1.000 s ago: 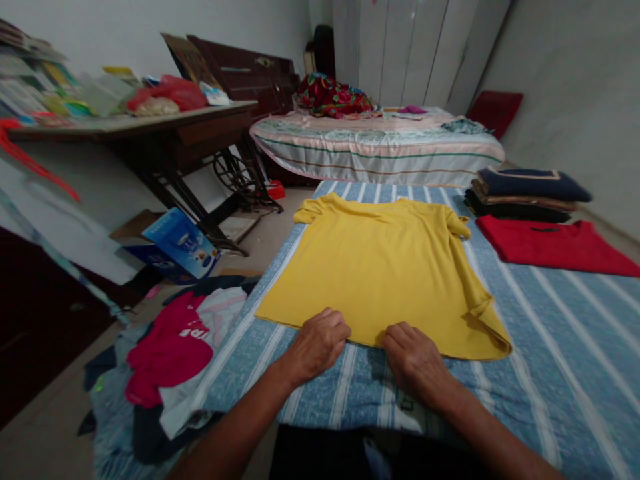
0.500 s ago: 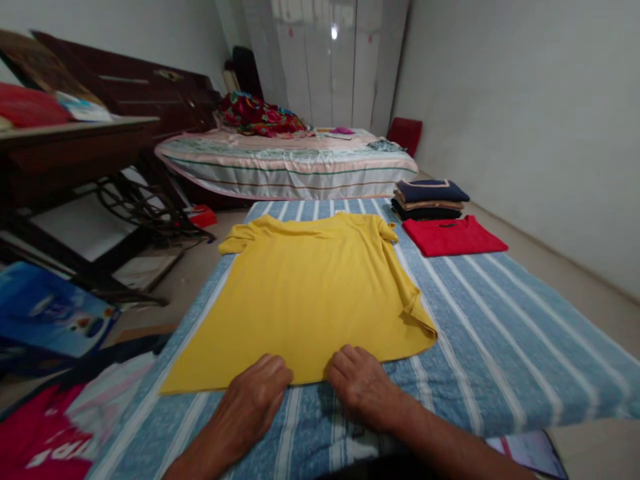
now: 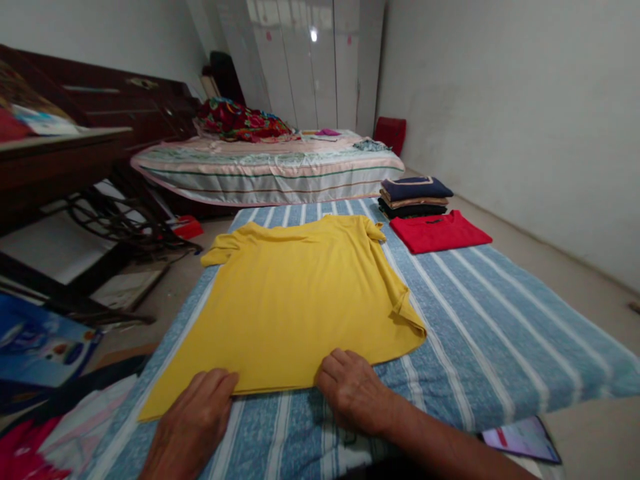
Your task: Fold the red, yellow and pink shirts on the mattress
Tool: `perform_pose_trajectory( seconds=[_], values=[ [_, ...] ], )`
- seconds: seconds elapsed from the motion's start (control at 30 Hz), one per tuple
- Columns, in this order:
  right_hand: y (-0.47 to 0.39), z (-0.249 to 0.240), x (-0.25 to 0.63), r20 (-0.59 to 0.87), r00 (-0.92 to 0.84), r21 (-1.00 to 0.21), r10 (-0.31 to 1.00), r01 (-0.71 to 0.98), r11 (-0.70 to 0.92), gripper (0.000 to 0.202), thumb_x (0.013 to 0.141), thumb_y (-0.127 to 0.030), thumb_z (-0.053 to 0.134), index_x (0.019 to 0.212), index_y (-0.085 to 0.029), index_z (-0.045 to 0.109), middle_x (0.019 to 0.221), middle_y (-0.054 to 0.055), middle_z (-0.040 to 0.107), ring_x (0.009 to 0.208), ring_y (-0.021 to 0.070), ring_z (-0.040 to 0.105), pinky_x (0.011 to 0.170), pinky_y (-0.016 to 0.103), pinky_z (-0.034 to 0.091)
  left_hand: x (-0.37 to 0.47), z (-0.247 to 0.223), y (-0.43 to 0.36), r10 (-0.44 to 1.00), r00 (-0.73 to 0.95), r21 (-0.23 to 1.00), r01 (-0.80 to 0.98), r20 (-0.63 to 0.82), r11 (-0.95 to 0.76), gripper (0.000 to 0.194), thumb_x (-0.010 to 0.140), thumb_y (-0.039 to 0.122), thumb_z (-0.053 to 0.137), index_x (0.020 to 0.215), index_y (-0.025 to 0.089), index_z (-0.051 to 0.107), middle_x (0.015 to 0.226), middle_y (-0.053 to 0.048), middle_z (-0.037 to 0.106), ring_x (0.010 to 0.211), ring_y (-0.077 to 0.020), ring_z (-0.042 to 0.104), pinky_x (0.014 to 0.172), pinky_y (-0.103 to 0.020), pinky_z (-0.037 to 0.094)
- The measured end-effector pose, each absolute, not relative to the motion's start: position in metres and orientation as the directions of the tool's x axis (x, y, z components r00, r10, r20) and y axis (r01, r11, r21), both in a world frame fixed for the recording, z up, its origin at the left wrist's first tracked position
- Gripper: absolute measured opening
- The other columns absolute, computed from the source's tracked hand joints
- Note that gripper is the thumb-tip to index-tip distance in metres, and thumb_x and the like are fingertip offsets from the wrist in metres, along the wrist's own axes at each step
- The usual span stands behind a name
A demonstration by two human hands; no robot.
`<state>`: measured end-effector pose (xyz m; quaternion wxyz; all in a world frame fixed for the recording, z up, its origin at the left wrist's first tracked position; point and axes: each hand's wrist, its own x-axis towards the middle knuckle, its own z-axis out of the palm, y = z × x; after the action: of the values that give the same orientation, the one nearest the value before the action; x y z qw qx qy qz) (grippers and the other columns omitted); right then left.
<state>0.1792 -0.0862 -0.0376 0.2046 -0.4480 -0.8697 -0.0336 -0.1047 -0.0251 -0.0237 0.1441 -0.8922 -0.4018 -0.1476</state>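
A yellow shirt (image 3: 300, 300) lies spread on a blue and white striped cloth (image 3: 480, 320), its sleeves at the far end. Its right side is partly folded over and crumpled. My left hand (image 3: 197, 407) is closed on the shirt's near hem, towards the left corner. Further right, my right hand (image 3: 347, 387) has its fingers curled on the same hem. The fingertips of both hands are hidden beneath the knuckles. Beyond the shirt to the right lies a folded red garment (image 3: 440, 232), with a stack of folded clothes (image 3: 415, 193) behind it.
A bed (image 3: 270, 167) with a floral blanket (image 3: 245, 120) stands at the back. On the left are a sewing machine table (image 3: 65, 150), a blue box (image 3: 40, 347) and clothes (image 3: 90, 413) low down. A phone-like object (image 3: 523, 440) is below the near right edge.
My left hand has moved left along the hem, widening the distance between my hands. My right hand remains on the hem. The view has shifted slightly.
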Motion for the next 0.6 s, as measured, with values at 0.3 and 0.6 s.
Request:
perform_pose_trajectory(
  seconds=[0.3, 0.6],
  values=[
    [-0.087, -0.036, 0.181, 0.362, -0.531, -0.129, 0.766, 0.786, 0.605, 0.008, 0.083, -0.018, 0.061, 0.078, -0.017, 0.054, 0.081, 0.003, 0.056, 0.075, 0.018, 0.046, 0.058, 0.032, 0.03, -0.118, -0.016, -0.026, 0.692, 0.689, -0.047, 0.716, 0.216, -0.697, 0.025, 0.08, 0.014, 0.042, 0.087, 0.026, 0.063, 0.084, -0.002, 0.066, 0.079, -0.0192, 0.063, 0.072, -0.029, 0.051],
    [-0.087, -0.044, 0.183, 0.387, -0.525, -0.148, 0.758, 0.776, 0.613, 0.011, 0.088, -0.022, 0.057, 0.079, -0.017, 0.052, 0.082, 0.003, 0.054, 0.075, 0.0173, 0.044, 0.059, 0.031, 0.029, -0.151, -0.038, -0.007, 0.712, 0.667, -0.181, 0.745, 0.221, -0.642, 0.026, 0.079, 0.021, 0.04, 0.091, 0.026, 0.063, 0.09, -0.003, 0.069, 0.085, -0.0219, 0.064, 0.077, -0.035, 0.053]
  ],
)
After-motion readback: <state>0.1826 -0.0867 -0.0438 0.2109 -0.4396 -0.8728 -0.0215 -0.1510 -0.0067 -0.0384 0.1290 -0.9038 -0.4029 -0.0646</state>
